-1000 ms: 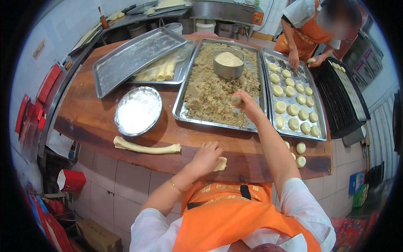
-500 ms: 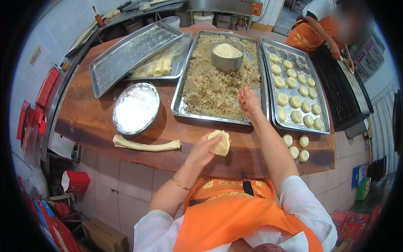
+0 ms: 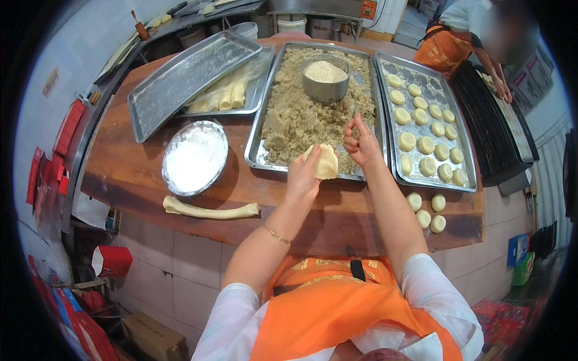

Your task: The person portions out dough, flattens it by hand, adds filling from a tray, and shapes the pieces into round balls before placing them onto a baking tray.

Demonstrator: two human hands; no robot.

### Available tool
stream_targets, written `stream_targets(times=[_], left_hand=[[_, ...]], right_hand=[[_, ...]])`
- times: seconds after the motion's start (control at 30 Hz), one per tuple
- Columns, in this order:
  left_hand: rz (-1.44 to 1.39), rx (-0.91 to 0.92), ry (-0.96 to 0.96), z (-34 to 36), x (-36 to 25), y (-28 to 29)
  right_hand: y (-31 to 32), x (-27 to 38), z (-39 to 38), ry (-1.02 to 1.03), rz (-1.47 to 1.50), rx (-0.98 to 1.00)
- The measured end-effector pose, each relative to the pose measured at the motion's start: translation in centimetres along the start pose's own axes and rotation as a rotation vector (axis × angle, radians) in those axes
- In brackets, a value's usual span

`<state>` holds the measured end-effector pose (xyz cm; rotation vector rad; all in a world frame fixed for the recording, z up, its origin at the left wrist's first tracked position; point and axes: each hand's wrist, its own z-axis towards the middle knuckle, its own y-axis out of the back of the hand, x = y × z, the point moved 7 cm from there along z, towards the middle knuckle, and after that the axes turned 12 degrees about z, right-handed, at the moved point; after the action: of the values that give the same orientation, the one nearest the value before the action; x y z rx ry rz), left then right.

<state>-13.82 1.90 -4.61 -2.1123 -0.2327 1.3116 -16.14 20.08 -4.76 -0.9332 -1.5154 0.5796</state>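
My left hand (image 3: 306, 174) grips a flattened round of pale dough (image 3: 326, 162) at the near edge of a large metal tray (image 3: 253, 157). That tray holds a crumbly brown filling (image 3: 295, 114). Over its right side my right hand (image 3: 363, 146) is closed, fingers curled and thumb up; what lies inside the curl, perhaps a bit of filling, I cannot make out. A metal pot (image 3: 326, 91) of pale seeds or grains stands in the filling. On the wooden table (image 3: 144, 180) lie a long dough roll (image 3: 211, 208) and several small dough rounds (image 3: 423, 218).
Left of the filling is a bowl of white flour (image 3: 194, 157). An empty tray (image 3: 192, 78) leans over another holding covered dough rolls (image 3: 232, 96). At right, a tray (image 3: 428, 179) carries rows of dough rounds. A co-worker (image 3: 451, 45) handles stacked dark trays (image 3: 487, 129).
My left hand has moved up and right with the dough round, to the filling tray's near edge. My right hand has turned and stays over the filling. The co-worker's arms have shifted.
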Motion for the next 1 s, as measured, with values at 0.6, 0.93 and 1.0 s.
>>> stream_targets(times=[0.6, 0.93, 1.0], left_hand=[[-0.107, 0.029, 0.046, 5.2, 1.5, -1.5], [0.146, 0.07, -0.189, 4.3, -0.3, -3.3], [0.192, 0.031, -0.202, 4.3, -0.2, -3.1]], right_hand=[[-9.7, 1.3, -8.1, 0.903, -1.729, 0.234], [-7.8, 1.6, -7.2, 0.753, -1.199, 0.147], [-7.7, 1.1, -7.3, 0.871, -1.257, 0.146]])
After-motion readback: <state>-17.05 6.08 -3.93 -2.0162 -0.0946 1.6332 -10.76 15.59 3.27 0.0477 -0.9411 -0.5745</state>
